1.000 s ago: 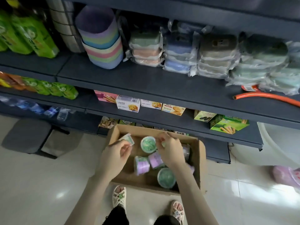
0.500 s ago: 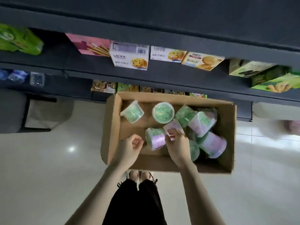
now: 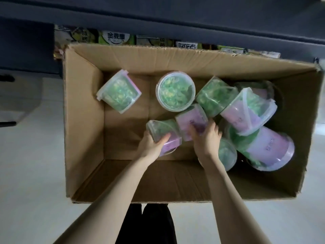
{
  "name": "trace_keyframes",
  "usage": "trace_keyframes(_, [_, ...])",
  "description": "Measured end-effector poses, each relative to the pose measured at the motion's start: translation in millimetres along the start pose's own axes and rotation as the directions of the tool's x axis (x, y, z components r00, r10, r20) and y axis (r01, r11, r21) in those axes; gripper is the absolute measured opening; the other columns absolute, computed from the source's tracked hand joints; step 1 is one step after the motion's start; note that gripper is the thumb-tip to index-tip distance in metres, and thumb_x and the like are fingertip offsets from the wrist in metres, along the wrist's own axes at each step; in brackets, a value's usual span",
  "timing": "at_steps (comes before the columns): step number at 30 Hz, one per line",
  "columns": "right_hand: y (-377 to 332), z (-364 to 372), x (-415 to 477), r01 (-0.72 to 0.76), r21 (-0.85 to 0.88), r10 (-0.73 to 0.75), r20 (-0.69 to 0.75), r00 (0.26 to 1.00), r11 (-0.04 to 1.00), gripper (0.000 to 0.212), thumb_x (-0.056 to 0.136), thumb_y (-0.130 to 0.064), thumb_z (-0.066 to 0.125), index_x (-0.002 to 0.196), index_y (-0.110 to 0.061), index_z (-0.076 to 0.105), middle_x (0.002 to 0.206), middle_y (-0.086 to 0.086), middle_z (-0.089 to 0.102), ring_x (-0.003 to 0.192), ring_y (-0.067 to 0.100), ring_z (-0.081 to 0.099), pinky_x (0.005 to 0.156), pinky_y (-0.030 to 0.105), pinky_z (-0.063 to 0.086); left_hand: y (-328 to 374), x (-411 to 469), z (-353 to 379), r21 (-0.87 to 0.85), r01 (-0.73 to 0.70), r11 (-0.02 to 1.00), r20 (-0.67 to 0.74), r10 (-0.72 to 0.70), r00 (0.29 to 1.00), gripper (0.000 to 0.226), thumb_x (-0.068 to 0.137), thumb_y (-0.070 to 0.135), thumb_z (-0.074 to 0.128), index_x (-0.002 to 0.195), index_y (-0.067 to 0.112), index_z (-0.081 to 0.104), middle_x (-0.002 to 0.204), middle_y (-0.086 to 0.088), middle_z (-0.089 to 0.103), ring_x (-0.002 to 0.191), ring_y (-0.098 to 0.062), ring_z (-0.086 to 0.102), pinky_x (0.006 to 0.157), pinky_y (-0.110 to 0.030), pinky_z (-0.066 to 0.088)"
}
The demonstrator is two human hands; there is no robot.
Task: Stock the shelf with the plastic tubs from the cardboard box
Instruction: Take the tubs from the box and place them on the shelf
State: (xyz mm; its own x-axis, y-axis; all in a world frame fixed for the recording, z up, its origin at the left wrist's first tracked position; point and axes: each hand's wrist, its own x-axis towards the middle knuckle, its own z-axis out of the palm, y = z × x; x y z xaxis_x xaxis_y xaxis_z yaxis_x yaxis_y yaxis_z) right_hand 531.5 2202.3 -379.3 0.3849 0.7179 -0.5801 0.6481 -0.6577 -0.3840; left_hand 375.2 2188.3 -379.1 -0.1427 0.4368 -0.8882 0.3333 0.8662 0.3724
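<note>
Two picks from cardboard box (image 3: 82,120): left grip (image 3: 151,147) clasps side-lying tub (image 3: 158,128); right grip (image 3: 205,140) grasps purple-labelled tub (image 3: 190,118); lift straight, clearing neighbours.

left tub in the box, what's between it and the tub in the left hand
Nothing but the bare floor of the cardboard box, as the head view shows.
</note>
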Motion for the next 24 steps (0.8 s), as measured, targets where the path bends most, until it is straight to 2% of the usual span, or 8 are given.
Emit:
trace_keyframes(3, [8,3,8,0.037,0.075,-0.037,-0.001,0.999,0.996,0.048,0.082,-0.036,0.069,0.113,-0.004,0.050,0.110,0.017,0.061,0.101,0.039,0.053,0.092,0.047,0.041,-10,5,1,0.046,-0.103,0.994,-0.044,0.105,0.993,0.049,0.084,0.052,0.059,0.114,0.013,0.054,0.104,0.001,0.062,0.092,-0.017,0.059,0.076,-0.026,0.045])
trace_keyframes(5, [7,2,7,0.046,0.168,-0.049,0.017,0.999,0.985,0.035,0.081,-0.035,0.072,0.098,-0.011,0.054,0.086,0.002,0.065,0.081,0.022,0.062,0.076,0.036,0.048,-19,3,-5,0.060,-0.181,0.982,-0.105,0.186,0.977,0.046,0.084,0.052,0.057,0.106,0.012,0.058,0.100,-0.001,0.066,0.093,-0.020,0.063,0.078,-0.029,0.052])
trace_keyframes(8, [-1,-3,-5,0.056,0.299,-0.071,0.040,0.997,0.953,0.025,0.081,-0.035,0.072,0.090,-0.016,0.059,0.072,-0.010,0.060,0.061,-0.004,0.055,0.058,0.016,0.042,-25,-10,-18,0.060,-0.241,0.969,-0.200,0.248,0.948,0.033,0.088,0.045,0.056,0.097,0.013,0.057,0.092,-0.002,0.065,0.086,-0.019,0.064,0.061,-0.011,0.046])
trace_keyframes(11, [-8,-11,-30,0.055,0.425,-0.074,0.029,0.997,0.904,0.029,0.082,-0.037,0.072,0.096,-0.012,0.064,0.081,-0.005,0.064,0.071,-0.001,0.057,0.068,0.015,0.045,-24,-32,-36,0.060,-0.313,0.948,-0.240,0.318,0.917,0.026,0.089,0.041,0.057,0.096,0.016,0.058,0.089,0.000,0.065,0.085,-0.018,0.063,0.066,-0.021,0.044])
trace_keyframes(15, [-23,-39,-72,0.061,0.556,-0.069,-0.008,0.998,0.829,0.052,0.072,-0.055,0.069,0.107,-0.016,0.067,0.097,0.005,0.068,0.098,0.021,0.063,0.090,0.038,0.050,-12,-86,-61,0.085,-0.418,0.904,-0.291,0.424,0.858,0.030,0.089,0.045,0.055,0.099,0.016,0.059,0.088,0.000,0.067,0.082,-0.017,0.062,0.068,-0.026,0.045])
trace_keyframes(17, [-35,-60,-95,0.061,0.609,-0.061,-0.020,0.998,0.791,0.056,0.069,-0.058,0.073,0.109,-0.019,0.068,0.101,0.008,0.068,0.100,0.023,0.064,0.093,0.045,0.050,-1,-120,-74,0.091,-0.477,0.874,-0.316,0.479,0.819,0.033,0.087,0.046,0.056,0.099,0.016,0.061,0.082,0.007,0.065,0.078,-0.009,0.061,0.070,-0.017,0.044])
trace_keyframes(20, [-58,-108,-137,0.114,0.663,-0.092,-0.068,0.993,0.740,0.052,0.070,-0.052,0.076,0.111,-0.021,0.069,0.107,0.011,0.067,0.101,0.021,0.066,0.091,0.045,0.052,25,-176,-93,0.149,-0.556,0.818,-0.367,0.568,0.737,0.035,0.086,0.041,0.056,0.096,0.009,0.067,0.075,0.017,0.056,0.072,0.002,0.054,0.063,-0.004,0.036])
trace_keyframes(24, [-83,-184,-189,0.196,0.701,-0.104,-0.173,0.979,0.686,0.050,0.071,-0.045,0.077,0.111,-0.017,0.068,0.109,0.009,0.067,0.104,0.020,0.063,0.092,0.045,0.051,62,-249,-113,0.075,-0.644,0.761,-0.393,0.616,0.683,0.045,0.078,0.065,0.057,0.086,0.022,0.069,0.078,0.002,0.066,0.080,-0.018,0.063,0.072,-0.037,0.052])
